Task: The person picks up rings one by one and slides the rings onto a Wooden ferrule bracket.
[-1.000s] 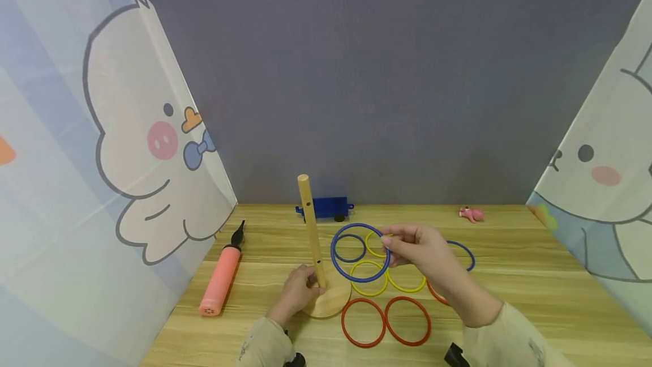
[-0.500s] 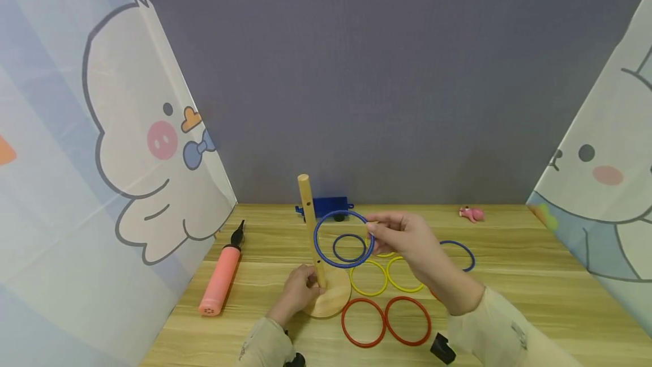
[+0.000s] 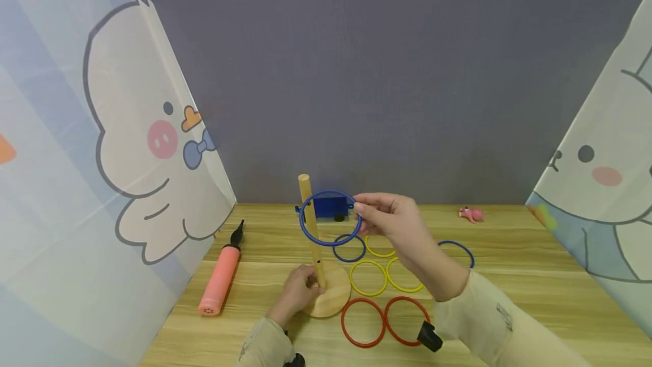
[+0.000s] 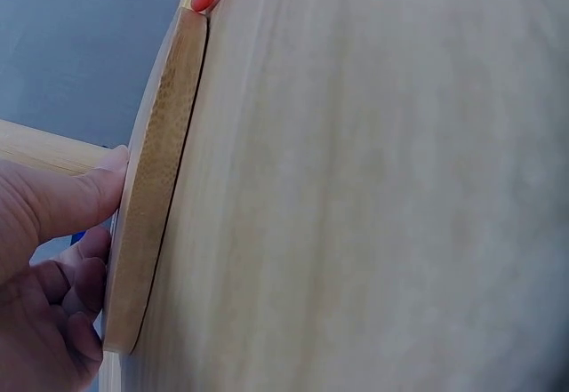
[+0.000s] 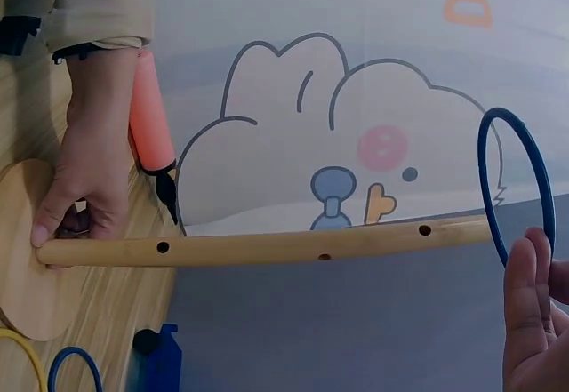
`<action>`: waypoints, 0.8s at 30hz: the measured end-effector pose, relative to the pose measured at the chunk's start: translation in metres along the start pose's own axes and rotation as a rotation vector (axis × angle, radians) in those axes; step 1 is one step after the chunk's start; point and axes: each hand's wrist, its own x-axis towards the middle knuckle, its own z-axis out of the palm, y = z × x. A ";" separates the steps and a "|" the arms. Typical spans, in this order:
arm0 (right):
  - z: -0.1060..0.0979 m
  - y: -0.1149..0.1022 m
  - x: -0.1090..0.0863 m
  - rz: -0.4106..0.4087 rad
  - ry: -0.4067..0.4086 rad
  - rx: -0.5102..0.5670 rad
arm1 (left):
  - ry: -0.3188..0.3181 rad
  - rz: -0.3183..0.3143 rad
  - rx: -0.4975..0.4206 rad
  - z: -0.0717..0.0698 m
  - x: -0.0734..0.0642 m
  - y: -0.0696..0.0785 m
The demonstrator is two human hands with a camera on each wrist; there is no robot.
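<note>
A wooden ring-toss stand, a post (image 3: 312,225) with drilled holes on a round base (image 3: 333,293), stands upright on the table. My left hand (image 3: 300,287) grips it low down, thumb and fingertips at the foot of the post; the left wrist view has the thumb (image 4: 84,192) on the base's upper face. My right hand (image 3: 394,217) pinches a blue ring (image 3: 331,243) by its right side. In the head view the ring overlaps the upper post; in the right wrist view the held ring (image 5: 484,170) is right at the post's tip.
Red rings (image 3: 363,346), yellow rings (image 3: 368,295) and blue rings (image 3: 348,260) lie right of the base. A pink hand pump (image 3: 220,282) lies at left. A blue toy wagon (image 3: 331,207) and a small pink figure (image 3: 471,214) are by the back wall.
My right hand has moved left and upward with the blue ring, from beside the post to over its upper part. My left hand stays at the foot of the post.
</note>
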 end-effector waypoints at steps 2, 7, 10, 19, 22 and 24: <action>0.004 -0.003 0.002 -0.023 0.019 0.025 | 0.000 0.003 0.002 0.000 0.000 0.000; 0.013 -0.008 0.008 -0.084 0.070 0.088 | 0.000 0.013 0.007 0.000 -0.001 -0.001; 0.018 -0.011 0.011 -0.096 0.107 0.119 | -0.001 0.010 0.002 0.000 -0.001 -0.001; 0.026 -0.008 0.020 -0.131 0.155 0.155 | 0.008 0.033 0.008 0.003 0.000 -0.004; 0.027 -0.006 0.023 -0.140 0.172 0.159 | 0.003 0.024 0.012 0.004 -0.001 -0.004; 0.028 -0.004 0.025 -0.138 0.183 0.158 | 0.004 0.020 0.011 0.004 -0.002 -0.003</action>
